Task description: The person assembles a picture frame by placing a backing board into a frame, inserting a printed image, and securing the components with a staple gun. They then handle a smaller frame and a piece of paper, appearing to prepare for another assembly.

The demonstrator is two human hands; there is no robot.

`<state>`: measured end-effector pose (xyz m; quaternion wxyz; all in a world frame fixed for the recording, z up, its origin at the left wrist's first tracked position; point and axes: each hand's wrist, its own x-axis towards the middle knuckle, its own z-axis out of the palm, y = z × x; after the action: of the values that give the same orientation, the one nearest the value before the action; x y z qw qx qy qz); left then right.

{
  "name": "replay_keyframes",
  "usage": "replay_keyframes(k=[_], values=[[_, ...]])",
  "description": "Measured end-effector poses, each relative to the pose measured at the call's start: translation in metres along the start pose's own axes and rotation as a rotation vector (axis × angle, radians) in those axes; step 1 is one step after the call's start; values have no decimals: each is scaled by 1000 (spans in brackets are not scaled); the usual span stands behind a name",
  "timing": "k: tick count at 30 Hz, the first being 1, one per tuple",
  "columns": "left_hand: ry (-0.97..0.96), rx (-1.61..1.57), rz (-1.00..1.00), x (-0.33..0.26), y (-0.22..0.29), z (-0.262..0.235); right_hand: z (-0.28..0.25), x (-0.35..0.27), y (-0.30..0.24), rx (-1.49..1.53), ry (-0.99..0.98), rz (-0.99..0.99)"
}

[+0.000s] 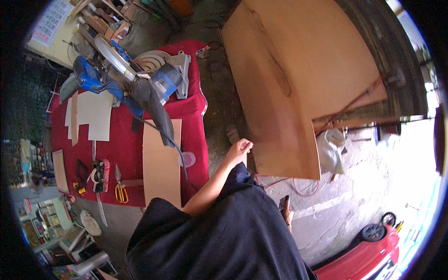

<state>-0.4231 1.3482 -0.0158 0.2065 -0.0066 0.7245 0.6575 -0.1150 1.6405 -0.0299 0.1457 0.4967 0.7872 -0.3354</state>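
Note:
My left hand (239,149) reaches forward with its fingers curled on the lower left edge of a large brown plywood sheet (298,79), which leans over the concrete floor. Down beside my dark clothing, my right hand (286,212) is closed on a small dark object (283,202); what that object is cannot be made out. A second board (359,100) shows behind the big sheet on the right.
To the left stands a red-covered table (196,140) carrying a blue mitre saw (135,79), a narrow brown board (162,161), white sheet pieces (93,114), yellow-handled snips (121,191) and a clear cup (188,159). A white bag (329,147), red cable (303,189) and red toy car (368,254) lie on the floor.

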Motion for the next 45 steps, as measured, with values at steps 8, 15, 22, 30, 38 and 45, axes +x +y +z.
replay_keyframes(k=[8,15,22,30,38,45], values=[[191,-235,115,159,136,-53,35,122,-228,-159,-166,-159],[345,-252,123,212,221,-163,41,154,-544,-331,-108,-686],[647,-364,192,250,224,-257,73,92,-812,-371,-400,-944],[860,327,648,384,287,-371,178,106,-983,-403,-1039,-1079],[931,319,765,561,379,-474,202,121,-1185,-308,-1182,-1041],[560,537,1082,695,519,-545,213,165,-1340,229,-1178,-1251]])
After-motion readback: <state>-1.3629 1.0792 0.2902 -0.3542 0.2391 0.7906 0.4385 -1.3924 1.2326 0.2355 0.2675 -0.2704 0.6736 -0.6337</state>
